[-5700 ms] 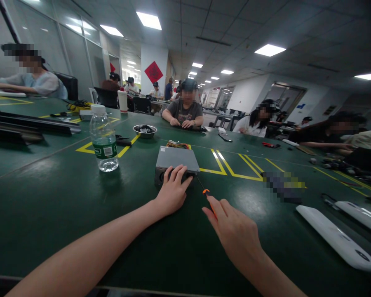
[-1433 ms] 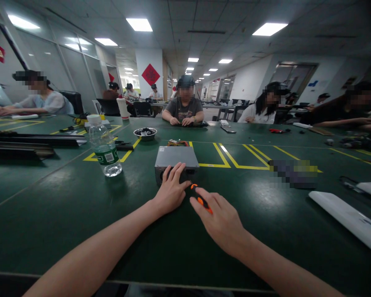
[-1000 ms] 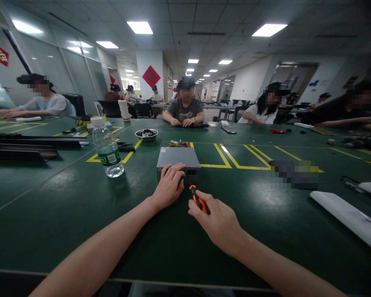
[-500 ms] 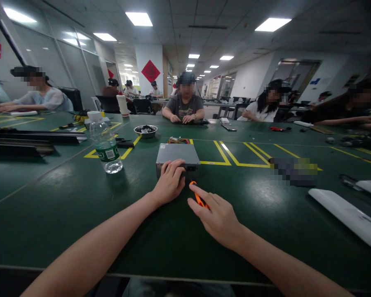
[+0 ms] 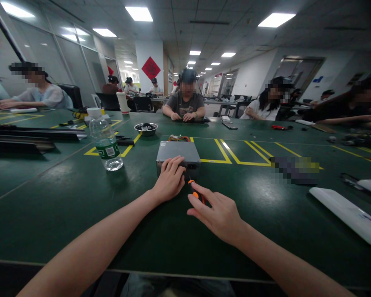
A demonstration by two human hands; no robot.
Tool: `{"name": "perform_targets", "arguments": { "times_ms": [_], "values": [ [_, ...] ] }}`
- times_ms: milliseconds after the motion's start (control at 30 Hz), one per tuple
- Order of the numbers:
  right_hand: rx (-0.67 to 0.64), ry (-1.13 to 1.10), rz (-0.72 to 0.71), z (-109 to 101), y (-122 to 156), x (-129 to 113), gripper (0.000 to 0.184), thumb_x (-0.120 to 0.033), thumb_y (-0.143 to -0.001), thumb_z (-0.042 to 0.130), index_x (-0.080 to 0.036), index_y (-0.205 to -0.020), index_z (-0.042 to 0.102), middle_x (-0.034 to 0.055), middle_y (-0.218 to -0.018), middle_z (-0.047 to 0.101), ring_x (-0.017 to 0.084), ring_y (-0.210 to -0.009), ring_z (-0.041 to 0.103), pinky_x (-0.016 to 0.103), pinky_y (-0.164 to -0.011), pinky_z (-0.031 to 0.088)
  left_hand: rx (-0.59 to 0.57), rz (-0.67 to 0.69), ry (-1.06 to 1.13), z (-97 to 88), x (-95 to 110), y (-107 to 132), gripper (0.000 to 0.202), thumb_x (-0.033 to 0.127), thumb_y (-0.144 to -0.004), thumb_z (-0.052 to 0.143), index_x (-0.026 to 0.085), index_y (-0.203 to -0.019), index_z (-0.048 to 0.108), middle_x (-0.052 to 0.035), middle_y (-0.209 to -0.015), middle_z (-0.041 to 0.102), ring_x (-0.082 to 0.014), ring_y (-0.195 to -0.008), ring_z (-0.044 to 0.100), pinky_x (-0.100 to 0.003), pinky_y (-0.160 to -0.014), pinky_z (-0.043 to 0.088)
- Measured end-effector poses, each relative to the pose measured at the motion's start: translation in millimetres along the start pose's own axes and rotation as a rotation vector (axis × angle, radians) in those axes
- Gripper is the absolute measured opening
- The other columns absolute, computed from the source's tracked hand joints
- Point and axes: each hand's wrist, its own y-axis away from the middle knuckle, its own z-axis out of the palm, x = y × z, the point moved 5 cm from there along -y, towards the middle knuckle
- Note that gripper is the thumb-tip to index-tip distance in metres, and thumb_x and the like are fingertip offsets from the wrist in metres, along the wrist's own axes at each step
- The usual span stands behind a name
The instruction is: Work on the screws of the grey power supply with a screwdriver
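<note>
Since the earliest frame the screwdriver (image 5: 195, 194) has swung in from the right corner of the grey metal box (image 5: 178, 151) to its near face, and the left fingers, spread then, are now bending over the top edge. The left grip (image 5: 170, 182) is lying on the box and pressing on it, not closing round anything. The right grip (image 5: 218, 212) is pinching the orange-and-black handle between thumb and fingers, with the tip pointing at the box's near face (the tip itself is too small to make out). The box is sitting on the green table (image 5: 64, 194), just inside yellow tape lines (image 5: 231, 154). A water bottle (image 5: 105, 142) is standing to its left, well apart.
</note>
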Motion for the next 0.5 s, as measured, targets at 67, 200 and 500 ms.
{"name": "perform_targets", "arguments": {
  "times_ms": [67,200,500],
  "values": [
    [0.037,0.007,0.053,-2,-1,5,0.026,-0.036,-0.085,0.05,-0.013,-0.092,0.059,0.0161,-0.102,0.064,0.016,-0.075,0.062,0.025,-0.062,0.048,-0.004,-0.002,-0.007,-0.6,1,0,0.019,0.016,-0.082,0.041,0.017,-0.096,0.054,-0.0118,-0.132,0.04,-0.0239,-0.127,0.032,-0.045,-0.105,0.024],
    [0.067,-0.001,0.062,-2,-1,8,0.02,-0.03,-0.088,0.046,-0.014,-0.088,0.057,0.0136,-0.101,0.064,0.016,-0.076,0.061,0.027,-0.065,0.049,-0.005,-0.003,-0.016,-0.9,1,-1,0.019,0.016,-0.082,0.041,0.017,-0.095,0.054,-0.0122,-0.132,0.041,-0.0241,-0.127,0.031,-0.044,-0.104,0.025],
    [-0.145,-0.183,0.009,8,-2,-3,0.019,-0.031,-0.084,0.049,-0.015,-0.086,0.058,0.0135,-0.105,0.059,0.019,-0.084,0.056,0.03,-0.068,0.049,-0.012,-0.007,-0.014,-0.5,0,-1,0.019,0.017,-0.082,0.043,0.017,-0.096,0.055,-0.0113,-0.133,0.039,-0.0241,-0.127,0.031,-0.044,-0.105,0.024]
  ]
}}
